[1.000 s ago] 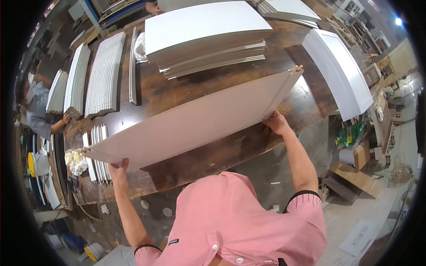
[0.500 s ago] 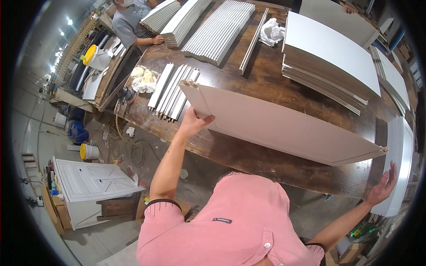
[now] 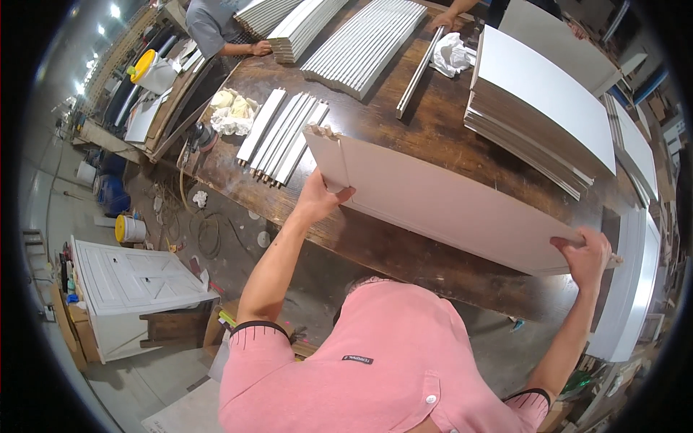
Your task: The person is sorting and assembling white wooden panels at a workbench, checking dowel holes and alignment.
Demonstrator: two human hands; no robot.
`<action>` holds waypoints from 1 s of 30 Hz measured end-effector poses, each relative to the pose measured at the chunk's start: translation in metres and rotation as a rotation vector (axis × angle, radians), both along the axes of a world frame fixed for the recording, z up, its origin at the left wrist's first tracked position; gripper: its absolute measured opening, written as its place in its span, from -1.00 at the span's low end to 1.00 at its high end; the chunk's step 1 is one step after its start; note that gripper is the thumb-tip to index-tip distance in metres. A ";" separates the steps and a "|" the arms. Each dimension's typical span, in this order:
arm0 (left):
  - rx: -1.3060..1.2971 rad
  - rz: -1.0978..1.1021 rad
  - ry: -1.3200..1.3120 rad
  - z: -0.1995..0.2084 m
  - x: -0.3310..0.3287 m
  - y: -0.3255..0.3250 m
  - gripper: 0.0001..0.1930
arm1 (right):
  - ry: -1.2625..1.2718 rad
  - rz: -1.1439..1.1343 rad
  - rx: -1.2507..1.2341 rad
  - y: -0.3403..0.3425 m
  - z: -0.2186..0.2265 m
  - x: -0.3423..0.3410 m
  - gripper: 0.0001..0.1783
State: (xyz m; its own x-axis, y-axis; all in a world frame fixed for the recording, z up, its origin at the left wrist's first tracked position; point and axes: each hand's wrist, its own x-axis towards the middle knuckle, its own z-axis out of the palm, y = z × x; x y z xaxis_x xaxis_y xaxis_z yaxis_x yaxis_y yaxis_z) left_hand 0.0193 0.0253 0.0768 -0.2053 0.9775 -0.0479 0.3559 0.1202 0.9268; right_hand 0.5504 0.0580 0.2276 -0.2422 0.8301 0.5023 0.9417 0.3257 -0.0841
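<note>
A long pale panel (image 3: 447, 198) with a narrow rail at its left end stands tilted on its long edge over the dark wooden table (image 3: 433, 137). My left hand (image 3: 321, 198) grips it near the left end, thumb on the face toward me. At the opposite end my right hand (image 3: 586, 254) is closed round the panel, its thumb on the near face as well. Behind the panel's left end lie several white strips (image 3: 278, 141) with brown end tips.
Long white strips (image 3: 364, 47) and a stack of white panels (image 3: 548, 94) cover the table's far side. A single rail (image 3: 420, 72) lies between them, beside crumpled white cloth (image 3: 453, 55). Co-workers' hands (image 3: 260, 48) rest at the far edge. White boards (image 3: 626, 289) stand at the right.
My right hand has come in from the right and taken hold of the panel's right end. A co-worker's hand has reached the single rail's far end.
</note>
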 end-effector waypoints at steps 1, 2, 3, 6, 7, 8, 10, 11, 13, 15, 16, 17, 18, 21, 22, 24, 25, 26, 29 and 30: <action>-0.031 0.016 0.062 0.003 0.001 0.000 -0.44 | -0.001 -0.008 -0.001 0.000 0.001 -0.003 -0.51; -0.028 0.015 0.060 0.004 0.001 0.000 -0.44 | 0.021 -0.039 -0.074 0.006 0.005 -0.006 -0.51; -0.013 0.017 -0.002 0.004 0.001 -0.001 -0.45 | 0.042 -0.071 -0.148 0.009 0.007 -0.008 -0.50; 0.019 0.006 -0.090 0.003 0.000 -0.001 -0.48 | 0.002 -0.057 -0.107 0.004 0.008 -0.010 -0.52; 0.036 -0.011 -0.114 0.004 0.000 -0.001 -0.49 | 0.000 -0.053 -0.108 0.003 0.008 -0.011 -0.52; 0.033 -0.012 -0.116 0.005 0.001 -0.002 -0.49 | 0.001 -0.060 -0.114 -0.001 0.009 -0.011 -0.52; 0.010 0.015 -0.110 0.011 0.004 -0.003 -0.52 | 0.000 -0.068 -0.121 0.000 0.010 -0.011 -0.52; 0.008 0.013 -0.112 0.011 0.003 -0.003 -0.52 | 0.016 -0.046 -0.121 0.001 0.010 -0.012 -0.52; -0.004 -0.001 -0.102 0.011 0.001 -0.003 -0.52 | 0.030 -0.026 -0.119 0.003 0.010 -0.012 -0.52; -0.008 -0.005 -0.099 0.011 0.000 -0.002 -0.52 | 0.049 -0.040 -0.139 0.009 0.009 -0.011 -0.52; -0.015 -0.010 -0.095 0.011 0.000 -0.001 -0.52 | 0.049 -0.038 -0.134 0.010 0.009 -0.009 -0.52; -0.009 -0.003 -0.094 0.011 0.000 -0.001 -0.52 | 0.015 -0.030 -0.127 0.010 0.008 -0.007 -0.53; -0.005 -0.004 -0.080 0.011 0.000 -0.001 -0.51 | -0.018 -0.021 -0.119 0.010 0.007 -0.006 -0.54; 0.012 -0.004 -0.079 0.007 -0.002 -0.001 -0.50 | -0.007 -0.015 -0.090 0.006 0.009 -0.010 -0.54; 0.020 -0.012 -0.093 0.006 -0.002 -0.001 -0.49 | -0.007 -0.007 -0.086 0.004 0.010 -0.010 -0.54; 0.028 0.008 -0.110 0.015 0.002 -0.002 -0.46 | -0.001 -0.027 -0.123 0.002 0.009 -0.008 -0.54; 0.030 0.025 -0.128 0.021 0.005 -0.001 -0.43 | -0.001 -0.023 -0.119 0.001 0.009 -0.008 -0.54; 0.033 0.030 -0.129 0.025 0.006 -0.001 -0.43 | 0.002 -0.017 -0.125 0.000 0.008 -0.008 -0.54; 0.136 0.098 -0.266 0.036 0.009 0.005 -0.38 | -0.002 0.000 -0.110 0.001 0.006 -0.007 -0.54; 0.145 0.094 -0.231 0.040 0.009 0.009 -0.36 | -0.006 0.006 -0.091 0.001 0.005 -0.006 -0.54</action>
